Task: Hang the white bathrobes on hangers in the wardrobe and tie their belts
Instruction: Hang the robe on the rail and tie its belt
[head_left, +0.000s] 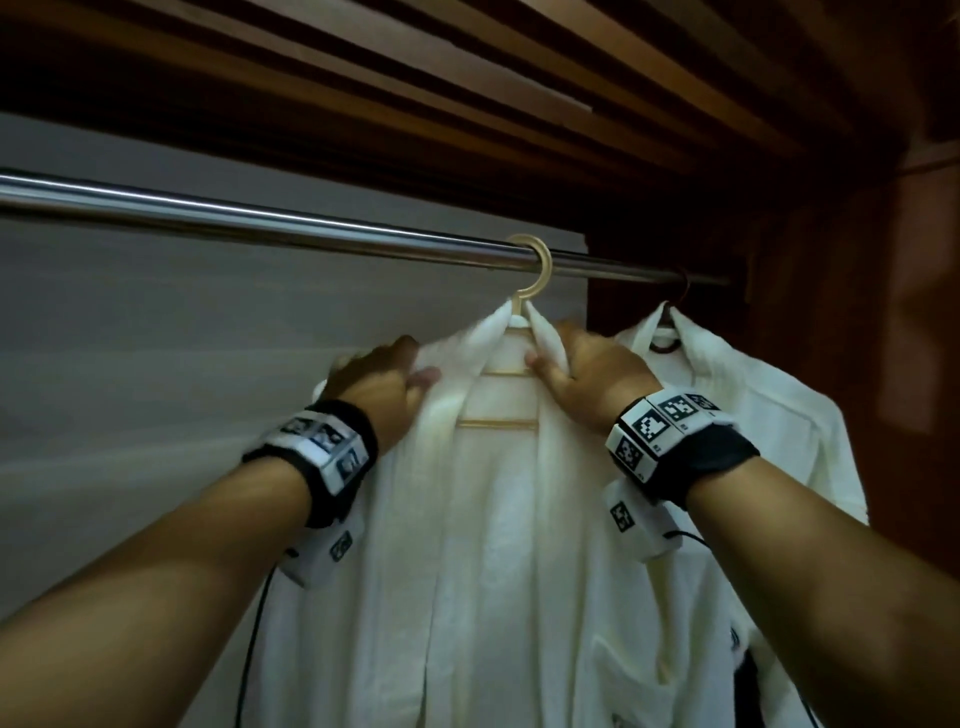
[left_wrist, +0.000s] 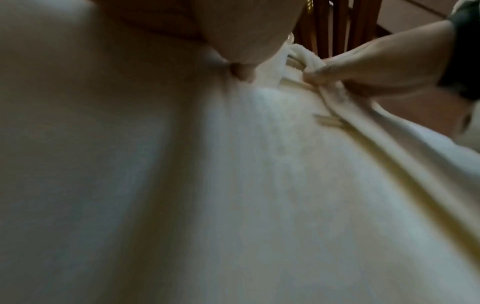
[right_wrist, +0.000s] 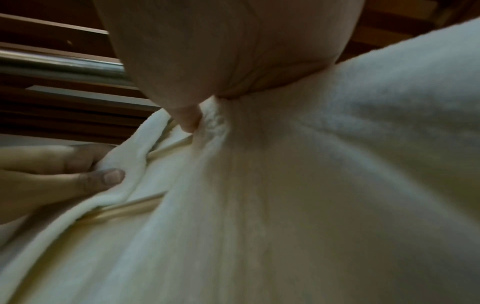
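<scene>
A white bathrobe (head_left: 498, 519) hangs open-fronted on a cream hanger (head_left: 537, 270) hooked over the metal rail (head_left: 260, 221). My left hand (head_left: 395, 369) grips the robe's left lapel near the shoulder; in the right wrist view its thumb (right_wrist: 109, 176) lies on the lapel fold with the fingers behind. My right hand (head_left: 561, 358) pinches the right lapel just below the hook, the thumb (right_wrist: 189, 121) pressed into the cloth. In the left wrist view the right hand (left_wrist: 337, 70) bunches the lapel over the hanger bars (left_wrist: 330, 121). No belt is visible.
A second white bathrobe (head_left: 737, 395) hangs on a dark hanger (head_left: 667, 340) further right on the same rail, close to the wardrobe's wooden side wall (head_left: 883, 312). Wooden slats (head_left: 467, 78) run overhead. The rail is bare to the left.
</scene>
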